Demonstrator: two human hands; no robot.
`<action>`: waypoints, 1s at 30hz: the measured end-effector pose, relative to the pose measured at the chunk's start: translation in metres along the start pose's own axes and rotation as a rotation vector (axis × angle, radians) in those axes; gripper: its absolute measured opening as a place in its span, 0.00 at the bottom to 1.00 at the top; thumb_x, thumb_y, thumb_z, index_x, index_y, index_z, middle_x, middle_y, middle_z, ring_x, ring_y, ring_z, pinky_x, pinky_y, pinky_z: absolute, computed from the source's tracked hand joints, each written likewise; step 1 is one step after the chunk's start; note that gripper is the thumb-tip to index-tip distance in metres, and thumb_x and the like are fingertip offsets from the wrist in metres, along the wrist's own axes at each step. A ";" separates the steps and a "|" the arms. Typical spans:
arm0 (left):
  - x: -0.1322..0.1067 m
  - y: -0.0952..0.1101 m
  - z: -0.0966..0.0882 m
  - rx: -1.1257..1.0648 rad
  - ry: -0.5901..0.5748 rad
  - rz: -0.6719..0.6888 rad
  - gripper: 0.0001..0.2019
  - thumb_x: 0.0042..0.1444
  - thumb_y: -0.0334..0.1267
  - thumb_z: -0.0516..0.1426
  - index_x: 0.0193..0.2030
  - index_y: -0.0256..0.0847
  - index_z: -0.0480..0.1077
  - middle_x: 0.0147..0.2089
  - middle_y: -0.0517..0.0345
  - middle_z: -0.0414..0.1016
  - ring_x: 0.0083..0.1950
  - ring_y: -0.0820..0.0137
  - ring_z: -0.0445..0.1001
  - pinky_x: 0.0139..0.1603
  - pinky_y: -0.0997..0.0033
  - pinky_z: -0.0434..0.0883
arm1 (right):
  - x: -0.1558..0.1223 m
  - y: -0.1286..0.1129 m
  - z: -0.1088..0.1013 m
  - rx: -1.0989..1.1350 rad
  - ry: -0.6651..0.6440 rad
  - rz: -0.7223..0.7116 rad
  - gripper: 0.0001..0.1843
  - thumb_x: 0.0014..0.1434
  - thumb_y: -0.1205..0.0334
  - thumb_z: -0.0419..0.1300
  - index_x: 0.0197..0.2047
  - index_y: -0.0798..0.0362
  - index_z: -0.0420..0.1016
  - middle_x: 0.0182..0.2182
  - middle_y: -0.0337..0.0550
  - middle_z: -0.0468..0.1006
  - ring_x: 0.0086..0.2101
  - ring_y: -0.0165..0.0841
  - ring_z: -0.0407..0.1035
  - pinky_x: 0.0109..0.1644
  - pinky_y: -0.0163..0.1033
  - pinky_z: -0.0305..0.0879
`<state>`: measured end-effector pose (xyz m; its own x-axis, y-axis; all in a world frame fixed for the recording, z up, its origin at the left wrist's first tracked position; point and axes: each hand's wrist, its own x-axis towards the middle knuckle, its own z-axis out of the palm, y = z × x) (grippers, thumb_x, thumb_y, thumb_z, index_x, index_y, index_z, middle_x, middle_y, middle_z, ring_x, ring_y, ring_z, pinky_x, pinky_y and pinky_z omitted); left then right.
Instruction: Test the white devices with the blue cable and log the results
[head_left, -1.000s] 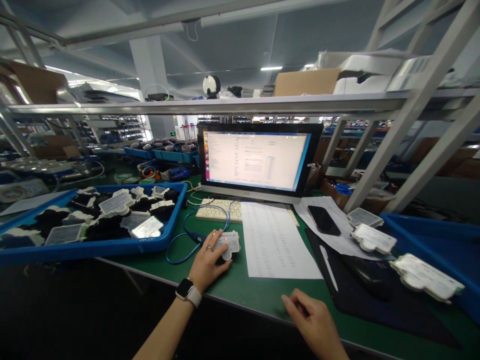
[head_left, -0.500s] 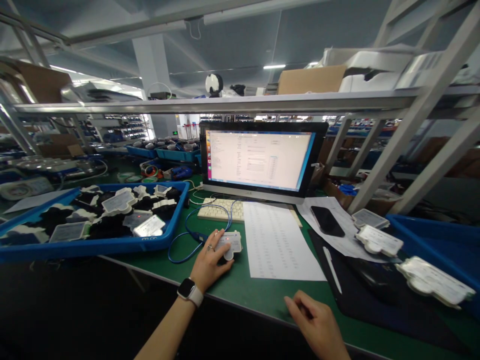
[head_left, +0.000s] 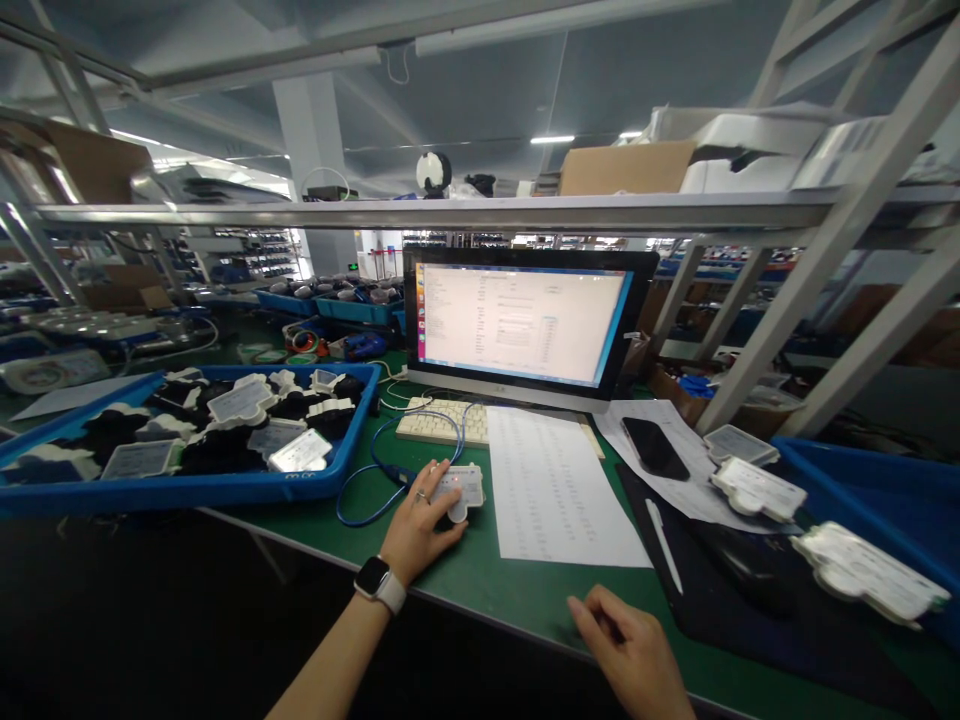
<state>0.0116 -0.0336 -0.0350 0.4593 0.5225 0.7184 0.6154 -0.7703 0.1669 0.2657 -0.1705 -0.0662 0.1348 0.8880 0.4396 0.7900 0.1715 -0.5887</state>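
Note:
My left hand (head_left: 418,525), wearing a ring and a watch, is closed around the left side of a white plastic electronics module (head_left: 468,488) with a label and a small red light. The module lies on the green tabletop, partly covered by my fingers and thumb. A blue cable (head_left: 367,519) loops beside it and runs toward the keyboard (head_left: 427,421). Over the front edge of the table, my right hand (head_left: 626,640) is loosely curled, with nothing visible in it. A printed sheet of paper (head_left: 559,490) lies between the module and the dark mouse pad (head_left: 697,610).
A blue tray (head_left: 341,470) full of similar modules stands at left. Behind the keyboard is a lit monitor (head_left: 525,325). To the right lie a pen (head_left: 664,545), a phone (head_left: 655,447), a black mouse (head_left: 742,565), loose modules (head_left: 870,570) and another blue bin (head_left: 862,465).
Both hands and the module keep their places. The view has tilted up very slightly, so the surroundings sit a little lower in the picture.

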 end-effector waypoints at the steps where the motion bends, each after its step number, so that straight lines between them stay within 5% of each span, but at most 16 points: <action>1: 0.000 0.000 0.000 0.000 -0.003 0.000 0.16 0.50 0.35 0.60 0.47 0.41 0.68 0.62 0.43 0.59 0.64 0.53 0.56 0.58 0.49 0.66 | 0.000 0.000 0.000 -0.001 -0.002 0.000 0.24 0.59 0.44 0.51 0.19 0.51 0.61 0.13 0.33 0.58 0.16 0.26 0.55 0.21 0.32 0.51; 30: -0.001 -0.001 0.002 -0.022 -0.009 -0.008 0.16 0.50 0.36 0.60 0.46 0.39 0.68 0.62 0.41 0.59 0.64 0.52 0.56 0.59 0.49 0.65 | -0.001 0.003 0.001 -0.016 0.023 -0.017 0.24 0.59 0.45 0.52 0.18 0.52 0.61 0.13 0.32 0.58 0.16 0.26 0.55 0.21 0.31 0.50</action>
<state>0.0118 -0.0322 -0.0370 0.4603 0.5318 0.7108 0.6051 -0.7738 0.1871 0.2672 -0.1704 -0.0688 0.1349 0.8749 0.4652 0.8015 0.1798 -0.5704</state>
